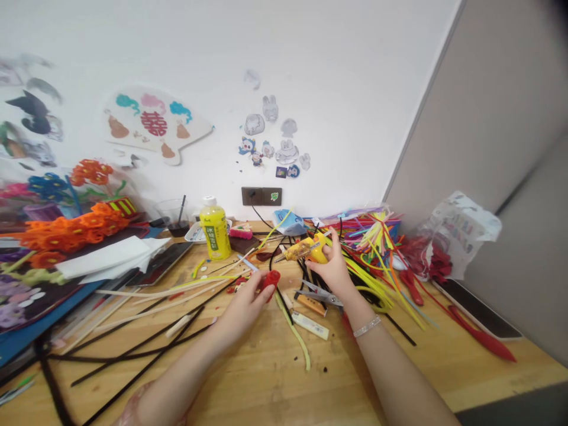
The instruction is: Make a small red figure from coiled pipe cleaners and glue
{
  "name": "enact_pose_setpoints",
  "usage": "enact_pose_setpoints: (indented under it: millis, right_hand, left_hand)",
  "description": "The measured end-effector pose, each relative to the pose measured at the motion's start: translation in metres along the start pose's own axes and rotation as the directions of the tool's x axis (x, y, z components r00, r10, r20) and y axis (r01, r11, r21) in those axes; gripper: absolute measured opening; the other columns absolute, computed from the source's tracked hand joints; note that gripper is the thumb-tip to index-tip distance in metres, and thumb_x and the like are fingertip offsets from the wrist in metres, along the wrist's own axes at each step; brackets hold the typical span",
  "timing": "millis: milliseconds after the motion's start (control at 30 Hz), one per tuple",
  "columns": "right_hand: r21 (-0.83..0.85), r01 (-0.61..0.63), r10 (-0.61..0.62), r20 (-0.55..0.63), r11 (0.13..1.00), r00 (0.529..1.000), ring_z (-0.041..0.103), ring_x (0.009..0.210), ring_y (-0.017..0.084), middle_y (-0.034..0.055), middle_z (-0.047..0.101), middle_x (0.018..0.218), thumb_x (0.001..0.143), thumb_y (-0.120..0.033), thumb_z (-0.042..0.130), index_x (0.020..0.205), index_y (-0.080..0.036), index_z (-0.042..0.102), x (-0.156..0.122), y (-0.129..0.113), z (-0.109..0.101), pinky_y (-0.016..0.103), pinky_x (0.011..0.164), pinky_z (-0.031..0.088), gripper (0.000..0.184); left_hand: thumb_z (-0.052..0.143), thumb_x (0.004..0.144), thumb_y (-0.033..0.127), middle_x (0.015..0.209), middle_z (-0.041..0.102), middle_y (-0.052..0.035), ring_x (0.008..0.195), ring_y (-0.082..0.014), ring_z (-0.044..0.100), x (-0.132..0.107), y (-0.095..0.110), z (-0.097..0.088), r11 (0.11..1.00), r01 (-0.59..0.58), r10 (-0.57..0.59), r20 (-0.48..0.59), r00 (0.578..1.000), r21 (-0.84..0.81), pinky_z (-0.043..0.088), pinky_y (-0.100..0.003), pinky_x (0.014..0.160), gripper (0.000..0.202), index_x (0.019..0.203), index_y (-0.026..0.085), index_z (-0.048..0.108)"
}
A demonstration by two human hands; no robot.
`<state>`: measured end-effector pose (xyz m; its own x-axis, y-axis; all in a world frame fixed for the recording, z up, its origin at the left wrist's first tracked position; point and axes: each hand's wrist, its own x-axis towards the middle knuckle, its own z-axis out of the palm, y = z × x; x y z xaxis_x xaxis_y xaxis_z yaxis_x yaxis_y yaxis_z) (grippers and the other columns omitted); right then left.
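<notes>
My left hand pinches a small red fuzzy piece, rolled or cup-like in shape, just left of the middle of the table. In my right hand is a yellow glue gun, its nozzle pointing left, above and to the right of the red piece. Nozzle and red piece are apart. Below the right hand lie open scissors, an orange-handled cutter and a pale yellow stick-like packet. A light green pipe cleaner runs along the wood in front of my left hand.
A yellow drink bottle stands behind my left hand. Black pipe cleaners spread over the left side. Bundles of coloured pipe cleaners, a plastic bag and a phone lie right. Orange fuzzy flowers sit far left.
</notes>
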<state>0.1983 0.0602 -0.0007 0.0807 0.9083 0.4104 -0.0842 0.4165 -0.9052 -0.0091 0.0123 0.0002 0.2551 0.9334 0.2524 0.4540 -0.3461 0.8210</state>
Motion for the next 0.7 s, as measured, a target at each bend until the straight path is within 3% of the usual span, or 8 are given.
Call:
enact_pose_setpoints:
  millis: [433, 700]
  right_hand:
    - [0.093, 0.004, -0.003, -0.004, 0.996, 1.0, 0.064, 0.086, 0.02, 0.0028, 0.064, 0.093, 0.053, -0.011, 0.074, 0.133, -0.027, 0.018, 0.0009, 0.0027, 0.001, 0.04, 0.081, 0.049, 0.099]
    - [0.061, 0.024, -0.023, -0.01, 0.998, 1.0, 0.063, 0.079, 0.017, -0.0024, 0.063, 0.081, 0.053, -0.01, 0.074, 0.131, -0.028, 0.019, 0.0002, 0.0004, 0.0008, 0.037, 0.079, 0.049, 0.097]
  left_hand:
    - [0.044, 0.082, 0.033, 0.102, 0.062, -0.0082, 0.095, -0.0216, 0.056, 0.0011, -0.0042, -0.0003, 0.999, 0.002, -0.002, 0.001, 1.0, -0.039, 0.041, -0.034, 0.086, 0.026, 0.101, 0.016, 0.053]
    - [0.045, 0.082, 0.034, 0.103, 0.062, -0.0077, 0.096, -0.022, 0.055, 0.0021, -0.0057, -0.0006, 0.999, 0.013, -0.013, 0.001, 1.0, -0.034, 0.041, -0.035, 0.087, 0.026, 0.101, 0.017, 0.054]
